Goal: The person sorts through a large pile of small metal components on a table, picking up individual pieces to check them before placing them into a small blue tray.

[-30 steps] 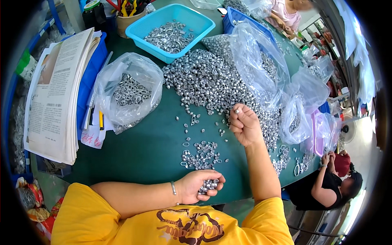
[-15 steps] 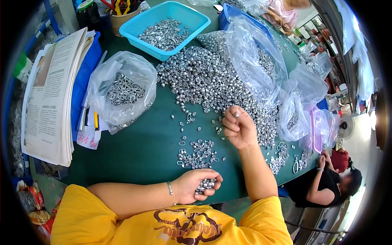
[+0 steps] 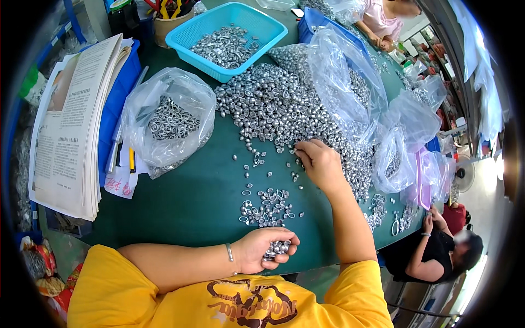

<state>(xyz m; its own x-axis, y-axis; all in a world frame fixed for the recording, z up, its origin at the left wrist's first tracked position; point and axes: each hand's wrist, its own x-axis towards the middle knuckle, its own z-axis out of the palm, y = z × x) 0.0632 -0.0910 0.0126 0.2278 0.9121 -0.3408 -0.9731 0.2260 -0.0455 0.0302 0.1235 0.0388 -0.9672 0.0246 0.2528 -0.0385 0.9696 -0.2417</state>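
My left hand [image 3: 263, 249], palm up near the table's front edge, is cupped around a handful of small silver metal pieces [image 3: 276, 250]. Farther off, my right hand [image 3: 321, 167] reaches palm down to the near edge of a large pile of the same small, rounded, oval metal pieces [image 3: 284, 104]. Its thumb and fingers are pinched together at the pile, and whatever is between the tips is hidden. Just beyond my left hand lies a small loose group of metal pieces and oval rings [image 3: 266, 206].
A blue basket [image 3: 227, 74] of metal parts stands behind the pile. Clear plastic bags, one with rings [image 3: 169, 123], flank it. Newspapers [image 3: 74, 131] rest on a blue bin at left. One person [image 3: 437, 249] sits at right, another [image 3: 380, 19] at the far side.
My right hand has turned over and dipped to the pile's edge; the silver piece seen at its fingertips before is no longer visible. My left hand keeps its handful in nearly the same place.
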